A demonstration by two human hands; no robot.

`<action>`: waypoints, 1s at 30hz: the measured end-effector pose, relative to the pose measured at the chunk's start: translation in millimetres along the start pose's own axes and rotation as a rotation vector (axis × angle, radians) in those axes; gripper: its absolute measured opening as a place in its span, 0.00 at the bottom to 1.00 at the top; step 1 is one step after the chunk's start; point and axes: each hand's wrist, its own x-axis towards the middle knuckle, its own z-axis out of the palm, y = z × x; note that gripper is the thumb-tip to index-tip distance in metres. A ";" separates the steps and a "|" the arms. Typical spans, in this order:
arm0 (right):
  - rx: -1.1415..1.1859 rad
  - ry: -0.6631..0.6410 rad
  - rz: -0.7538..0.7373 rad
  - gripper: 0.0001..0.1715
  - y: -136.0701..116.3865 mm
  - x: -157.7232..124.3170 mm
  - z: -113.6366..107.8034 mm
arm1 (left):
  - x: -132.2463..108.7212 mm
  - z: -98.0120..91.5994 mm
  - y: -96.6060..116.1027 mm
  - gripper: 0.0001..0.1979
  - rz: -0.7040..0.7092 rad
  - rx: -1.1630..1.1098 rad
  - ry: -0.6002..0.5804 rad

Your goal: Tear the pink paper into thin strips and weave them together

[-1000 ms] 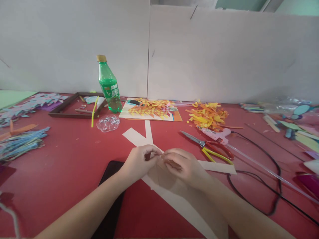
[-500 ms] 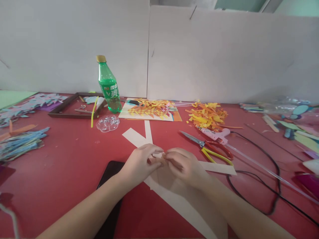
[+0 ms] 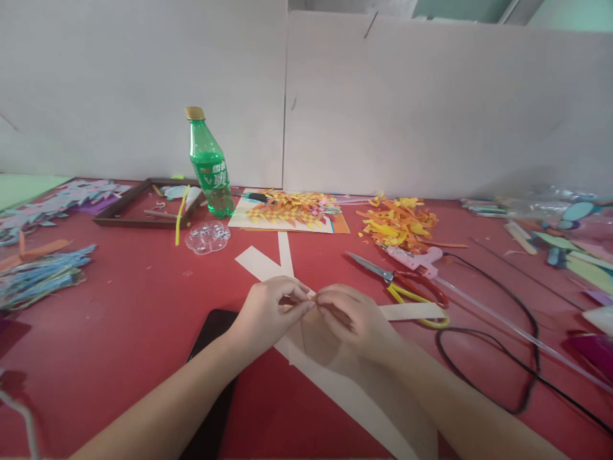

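Note:
My left hand [image 3: 271,313] and my right hand [image 3: 366,322] meet at the middle of the table, thumbs and fingertips pinching the end of a narrow cream paper strip [image 3: 414,311]. The pinched end is mostly covered by my fingers. The strip's other end sticks out to the right of my right hand, over the scissors' yellow handle. Under both hands lies a larger cream paper piece [image 3: 357,399], with two thin arms, one of them the upper-left arm [image 3: 256,263], reaching away from me. Scissors [image 3: 402,281] with red and yellow handles lie right of my right hand.
A black phone [image 3: 211,332] lies beneath my left forearm. A pink glue gun [image 3: 416,259] trails a black cord [image 3: 534,345] on the right. Behind are a green bottle [image 3: 211,166], a dish of googly eyes [image 3: 207,237], a wooden frame [image 3: 127,222] and orange-yellow paper scraps [image 3: 400,223].
The strip's free end has shifted slightly left and up, uncovering more of the yellow scissor handle. My fingertips have drawn closer together; both hands stay in nearly the same place.

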 end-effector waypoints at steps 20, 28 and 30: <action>-0.139 0.050 0.089 0.07 6.1 2.1 1.0 | 1.2 0.4 -0.1 0.09 0.053 0.133 -0.034; -0.143 0.061 0.068 0.06 1.9 2.3 -0.5 | 0.2 2.8 -5.1 0.15 -0.054 -0.021 -0.021; -0.140 0.061 0.069 0.06 1.7 2.3 -0.7 | -0.6 2.4 -2.0 0.10 -0.039 -0.034 -0.036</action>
